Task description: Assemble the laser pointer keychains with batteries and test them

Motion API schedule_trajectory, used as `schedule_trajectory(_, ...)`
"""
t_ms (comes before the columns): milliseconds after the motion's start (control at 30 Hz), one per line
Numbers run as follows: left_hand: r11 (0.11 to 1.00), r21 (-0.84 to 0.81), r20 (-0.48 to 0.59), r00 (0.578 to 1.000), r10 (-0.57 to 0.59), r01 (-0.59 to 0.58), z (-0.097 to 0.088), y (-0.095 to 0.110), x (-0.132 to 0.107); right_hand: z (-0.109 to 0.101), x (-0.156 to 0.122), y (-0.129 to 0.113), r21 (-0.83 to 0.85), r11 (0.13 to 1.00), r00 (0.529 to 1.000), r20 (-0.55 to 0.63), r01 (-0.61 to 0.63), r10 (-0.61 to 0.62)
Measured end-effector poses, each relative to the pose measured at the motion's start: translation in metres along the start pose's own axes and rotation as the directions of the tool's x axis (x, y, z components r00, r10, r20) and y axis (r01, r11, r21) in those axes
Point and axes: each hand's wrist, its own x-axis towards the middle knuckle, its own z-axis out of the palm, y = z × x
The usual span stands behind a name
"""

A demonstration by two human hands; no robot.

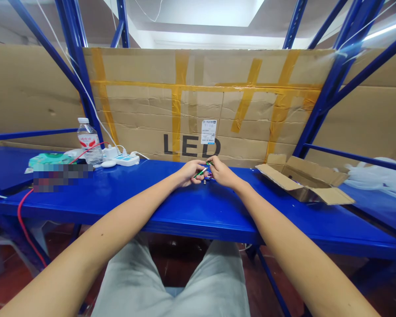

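Head view. Both hands meet over the blue shelf, near its rear edge and roughly midway along its length. The left hand has its fingers curled and pressed together around the lower end of a thin green tool. The right hand pinches the upper end of the same tool between thumb and fingertips. The tool lies tilted, rising from left to right. Directly beneath the hands, a small purple part rests on the shelf surface; its shape is too small to tell, and whether a finger touches it cannot be determined.

Surroundings on the shelf:
- Right of the hands, well apart from them, an open cardboard box sits with its flaps spread outward.
- Beyond the box, at the far right end, white plastic wrapping lies in a heap.
- Toward the left rear, a water bottle stands upright. Just beside it lie a white power strip and a white mouse-shaped item.
- A red cable runs from the bottle area over the left front edge and hangs downward.
- A teal packet lies near the left end.

A large cardboard sheet, taped in yellow and printed "LED", stands behind the rear edge. Nothing lies between the hands and the front edge of the shelf.
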Motion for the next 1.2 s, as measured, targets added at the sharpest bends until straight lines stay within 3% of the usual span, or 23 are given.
schedule_trajectory(133,1.0,-0.003,0.07,0.997,-0.018,0.019,0.002,0.003,-0.002,0.005,-0.001,-0.002,0.048,0.999,0.998,0.061,-0.015,0.012)
schedule_trajectory(333,1.0,0.006,0.058,0.998,0.01,-0.01,0.004,0.002,-0.002,0.013,-0.002,0.0,0.108,0.994,0.997,0.067,0.018,-0.025)
schedule_trajectory(533,0.999,-0.007,-0.074,0.997,0.035,-0.035,0.001,0.001,0.002,0.011,0.002,0.001,0.106,0.994,0.999,0.016,-0.034,0.032)
schedule_trajectory(733,0.989,0.136,-0.116,0.991,0.065,-0.049,-0.009,0.003,0.004,0.0,0.002,0.008,-0.021,0.994,0.995,0.002,-0.104,0.104)
schedule_trajectory(833,0.984,0.165,-0.188,0.978,0.093,-0.062,-0.015,0.008,0.004,-0.003,0.001,0.009,-0.059,0.989,0.991,-0.006,-0.135,0.135)
schedule_trajectory(933,0.968,0.235,-0.205,0.969,0.135,-0.085,-0.019,0.008,0.004,-0.004,-0.002,0.004,-0.025,0.987,0.986,0.056,-0.158,0.159)
schedule_trajectory(1100,0.893,0.4,-0.037,0.97,0.239,-0.205,-0.018,0.0,0.004,-0.004,-0.006,-0.011,0.267,0.93,0.94,0.295,-0.253,0.171)
schedule_trajectory(1200,0.879,0.424,-0.007,0.97,0.243,-0.217,-0.016,-0.005,0.006,-0.003,-0.006,-0.013,0.366,0.878,0.925,0.331,-0.308,0.186)
